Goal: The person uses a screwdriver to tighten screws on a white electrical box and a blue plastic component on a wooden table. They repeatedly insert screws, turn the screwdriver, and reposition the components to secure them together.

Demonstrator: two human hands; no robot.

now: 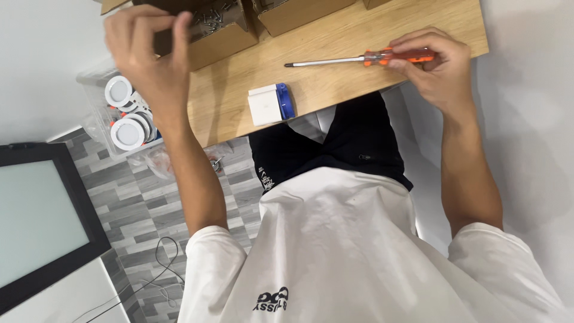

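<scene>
Your right hand rests on the wooden table, fingers curled around the orange handle of a screwdriver. The screwdriver lies flat on the table, its metal shaft pointing away from that hand toward the middle of the table, with the tip well short of the boxes.

Your left hand is raised over the cardboard box of screws at the table's far edge. Its fingertips are pinched together above the box's opening; whether a screw sits between them you cannot tell from this view, since the fingers hide it.

Near the table's front edge, between your 2 arms, lies a small white and blue part, white on 1 side and blue on the other. It touches neither hand. A second cardboard box stands just beside the box of screws.

Off the table, below your left forearm, a clear plastic bin holds round white light fittings. A dark-framed screen sits at the lower edge of the view, over the grey patterned floor, where a thin cable trails.
</scene>
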